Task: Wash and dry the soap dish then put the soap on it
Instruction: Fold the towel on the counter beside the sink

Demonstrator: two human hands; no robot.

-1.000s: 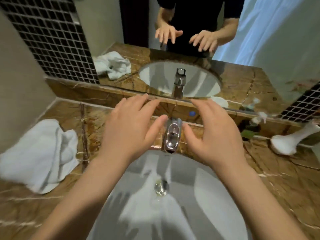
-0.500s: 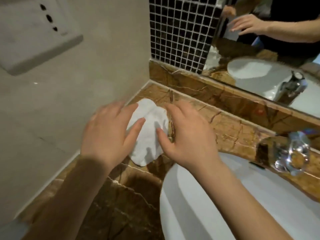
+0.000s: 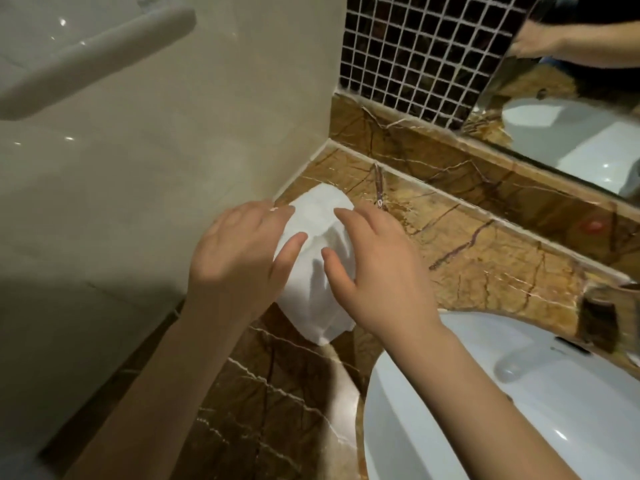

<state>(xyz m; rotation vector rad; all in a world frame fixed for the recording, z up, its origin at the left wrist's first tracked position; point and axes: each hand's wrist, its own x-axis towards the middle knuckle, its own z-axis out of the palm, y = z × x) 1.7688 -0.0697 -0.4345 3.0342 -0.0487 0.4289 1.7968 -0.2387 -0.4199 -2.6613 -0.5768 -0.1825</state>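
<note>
A white towel point(image 3: 317, 271) lies crumpled on the brown marble counter point(image 3: 467, 258), in the corner by the beige wall. My left hand point(image 3: 242, 258) hovers over the towel's left side with fingers spread. My right hand point(image 3: 374, 268) is over its right side, fingers apart and tips touching the cloth. Neither hand has closed on it. No soap dish and no soap are in view.
The white sink basin point(image 3: 502, 410) fills the lower right, with the blurred tap point(image 3: 602, 313) at the right edge. A beige wall point(image 3: 156, 168) stands close on the left with a white socket plate point(image 3: 69, 46). Dark mosaic tiles point(image 3: 415, 57) and a mirror point(image 3: 571, 98) are behind.
The view swung left from the tap and basin to the counter corner. Both hands moved from beside the tap over to the towel and have come down closer onto it.
</note>
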